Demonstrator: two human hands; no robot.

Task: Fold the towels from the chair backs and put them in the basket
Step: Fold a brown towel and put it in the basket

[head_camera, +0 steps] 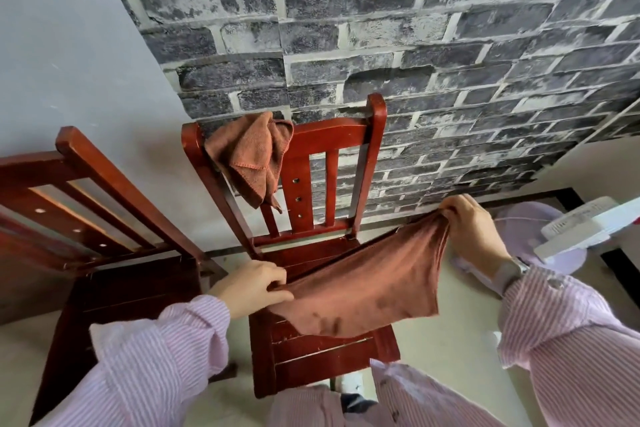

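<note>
We get soft, even daylight here, no glare; faint shadows sit behind the chair (304, 163) on the wall (69, 62), and the wide lens bends the brick wallpaper (450, 45), with sleeves (156, 357) slightly soft at the bottom

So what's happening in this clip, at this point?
A person in a striped shirt holds a brown towel stretched between both hands above the seat of a red wooden chair. The left hand pinches one end, the right hand grips the other end higher up. A second brown towel hangs bunched over that chair's back, untouched. Another chair stands to the left. No basket is in view.
</note>
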